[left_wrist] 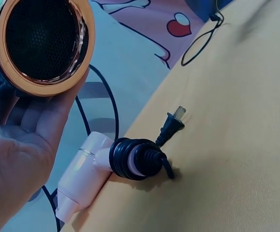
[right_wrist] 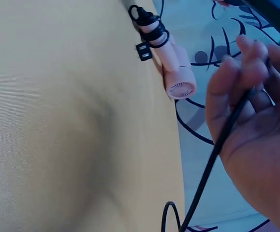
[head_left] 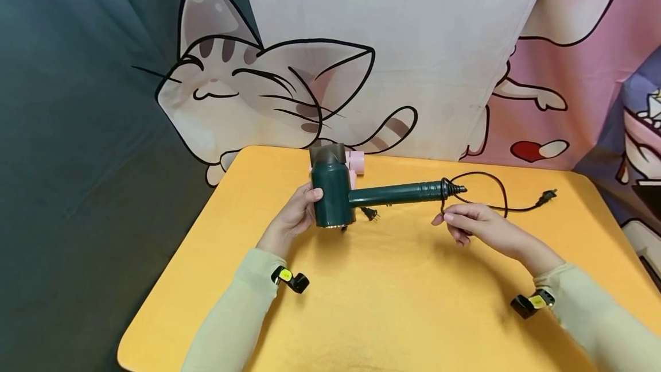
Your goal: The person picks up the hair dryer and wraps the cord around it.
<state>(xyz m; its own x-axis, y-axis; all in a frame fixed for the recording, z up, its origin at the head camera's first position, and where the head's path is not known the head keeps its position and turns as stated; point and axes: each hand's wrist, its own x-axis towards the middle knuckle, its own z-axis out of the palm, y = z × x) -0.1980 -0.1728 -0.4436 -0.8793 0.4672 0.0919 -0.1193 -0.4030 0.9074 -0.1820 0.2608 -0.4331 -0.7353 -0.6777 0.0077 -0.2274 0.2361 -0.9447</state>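
Note:
A dark green hair dryer [head_left: 333, 191] is held up over the yellow table, its handle pointing right. My left hand [head_left: 299, 211] grips its barrel from the left, thumb on the near side. In the left wrist view the dryer's round grille end with a copper-coloured ring [left_wrist: 45, 91] shows above the palm. My right hand [head_left: 480, 225] pinches the black cord [head_left: 442, 206] just below the handle's end, where a loop of it goes round the handle. The cord crosses the right palm in the right wrist view. Beyond the hand it curves over the table to a plug [head_left: 546, 197].
Behind the green dryer, near the table's back edge, lies a pink hair dryer [left_wrist: 84, 169] with its black cord [left_wrist: 125, 159] wound round the handle. Its plug [head_left: 369, 213] rests on the yellow table [head_left: 361, 314]. A cartoon-printed curtain [head_left: 434, 45] hangs behind the table.

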